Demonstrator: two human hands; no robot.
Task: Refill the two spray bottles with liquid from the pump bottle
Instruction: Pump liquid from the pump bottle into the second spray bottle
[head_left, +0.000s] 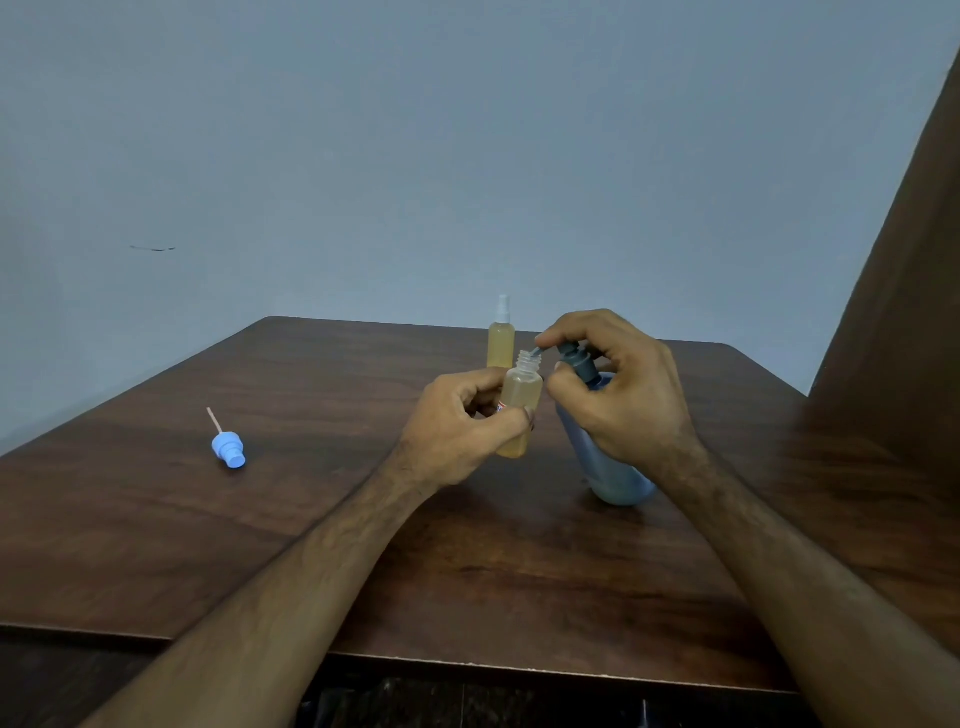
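Observation:
My left hand (462, 426) grips a small uncapped spray bottle (521, 400) holding yellowish liquid, lifted a little above the table. My right hand (618, 384) curls round the dark pump head (577, 359) of the blue pump bottle (608, 467), which stands tilted on the table. The pump's nozzle tip sits at the open neck of the small bottle. Behind them stands a second spray bottle (501, 343) with a white sprayer on, also holding yellowish liquid. A blue sprayer cap (228, 449) with its thin dip tube lies on the table to the left.
The dark wooden table (260, 545) runs to a near edge at the bottom. A blue-grey wall stands behind it. A brown wooden panel (904, 270) rises at the far right.

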